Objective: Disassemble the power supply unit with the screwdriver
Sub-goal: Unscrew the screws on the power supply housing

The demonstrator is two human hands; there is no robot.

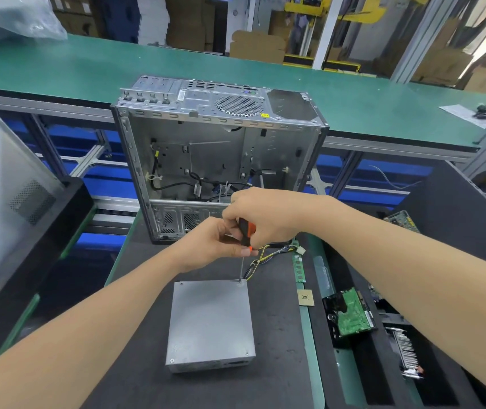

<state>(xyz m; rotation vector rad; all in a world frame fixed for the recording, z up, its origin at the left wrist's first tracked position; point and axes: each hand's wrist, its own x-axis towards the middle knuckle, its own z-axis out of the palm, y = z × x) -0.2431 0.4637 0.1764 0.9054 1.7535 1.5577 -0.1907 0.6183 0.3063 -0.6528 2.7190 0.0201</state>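
The grey metal power supply unit [210, 323] lies flat on the dark mat in front of me, its cable bundle [274, 253] trailing off the far right corner. A screwdriver [246, 231] with a black and orange handle stands upright, its tip in the screw at the unit's far right corner. My right hand [265, 215] grips the top of the handle. My left hand [215, 242] pinches the lower end of the handle, where the shaft begins.
An empty computer case [221, 154] stands open just behind the unit. To the right lie a memory stick [299, 267], a processor chip [306, 297], a hard drive [349, 315] and a heatsink [407, 349]. A grey case panel [8, 187] leans at the left.
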